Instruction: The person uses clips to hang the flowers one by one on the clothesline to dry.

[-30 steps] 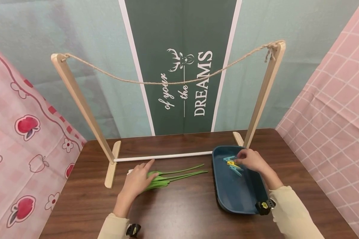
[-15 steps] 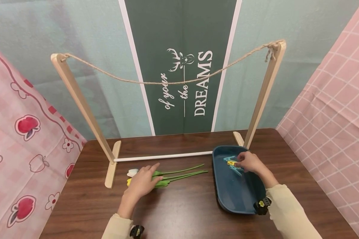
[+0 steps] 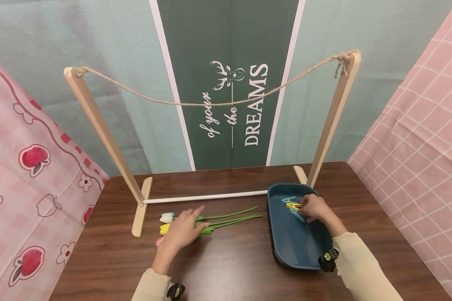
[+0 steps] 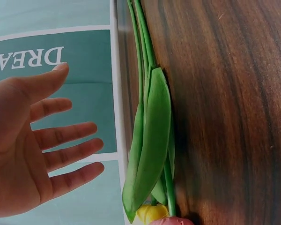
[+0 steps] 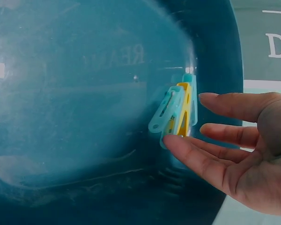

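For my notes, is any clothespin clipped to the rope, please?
No, the clothespins lie in the basin, while none hangs on the rope.

Three tulips point(image 4: 154, 126), white, yellow and pink, lie partly hidden on the tabletop point(image 3: 229, 267), blossoms point(image 3: 164, 229) towards nine o'clock and stems point(image 4: 146, 37) towards three, while blue and yellow clothespins point(image 5: 183, 108) cluster, apparently touching, at the blue tray's point(image 3: 301, 246) twelve o'clock end.

Left hand point(image 3: 184, 229) — fingers point(image 4: 68, 133) straight, spread | right hand point(image 3: 317, 209) — fingers slightly bent, apart | arms point(image 3: 363, 261) extended forward
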`<state>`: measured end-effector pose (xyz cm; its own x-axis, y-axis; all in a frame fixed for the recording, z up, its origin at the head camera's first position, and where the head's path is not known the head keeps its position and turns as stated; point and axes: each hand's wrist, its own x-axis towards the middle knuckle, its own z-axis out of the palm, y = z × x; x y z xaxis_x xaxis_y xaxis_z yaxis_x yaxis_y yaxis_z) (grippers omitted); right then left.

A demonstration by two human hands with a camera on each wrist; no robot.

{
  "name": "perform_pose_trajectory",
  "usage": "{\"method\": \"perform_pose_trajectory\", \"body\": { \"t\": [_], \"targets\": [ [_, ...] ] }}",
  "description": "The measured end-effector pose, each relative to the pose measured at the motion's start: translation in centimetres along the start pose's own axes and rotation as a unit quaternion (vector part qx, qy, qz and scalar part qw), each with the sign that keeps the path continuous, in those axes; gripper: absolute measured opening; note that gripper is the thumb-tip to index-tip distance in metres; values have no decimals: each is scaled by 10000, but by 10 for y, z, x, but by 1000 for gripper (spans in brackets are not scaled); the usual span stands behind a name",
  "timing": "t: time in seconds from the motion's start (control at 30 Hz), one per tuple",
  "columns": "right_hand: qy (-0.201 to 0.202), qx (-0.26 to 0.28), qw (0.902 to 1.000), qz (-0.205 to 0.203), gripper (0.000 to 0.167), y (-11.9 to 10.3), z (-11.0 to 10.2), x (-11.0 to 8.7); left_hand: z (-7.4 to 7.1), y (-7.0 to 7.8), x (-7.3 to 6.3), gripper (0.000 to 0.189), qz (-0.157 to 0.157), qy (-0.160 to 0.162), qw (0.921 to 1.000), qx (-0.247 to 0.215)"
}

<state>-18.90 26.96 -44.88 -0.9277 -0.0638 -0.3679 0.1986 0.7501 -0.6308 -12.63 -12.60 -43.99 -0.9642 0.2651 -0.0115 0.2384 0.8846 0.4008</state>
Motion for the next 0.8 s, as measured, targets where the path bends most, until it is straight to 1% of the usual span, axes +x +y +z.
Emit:
{"method": "perform_pose_trajectory", "body": {
  "t": [0.13,0.27,0.43,0.6,0.8],
  "targets": [
    [-65,101,9998,138,28,4,2,2,1,0,0,54,1,-56,10000,-59],
    [-77,219,9995,223,27,7,4,3,2,-1,1,54,-68,-63,9999,-131],
    [-84,222,9994,243,23,11,4,3,3,-3,2,54,-140,-38,9996,-245],
    [-130,135,9996,197,18,11,3,4,5,-4,3,54,-179,-151,9986,-472],
    [-346,277,9985,311,18,9,-2,6,5,-3,4,53,-128,-177,9981,-584]
  ]
}}
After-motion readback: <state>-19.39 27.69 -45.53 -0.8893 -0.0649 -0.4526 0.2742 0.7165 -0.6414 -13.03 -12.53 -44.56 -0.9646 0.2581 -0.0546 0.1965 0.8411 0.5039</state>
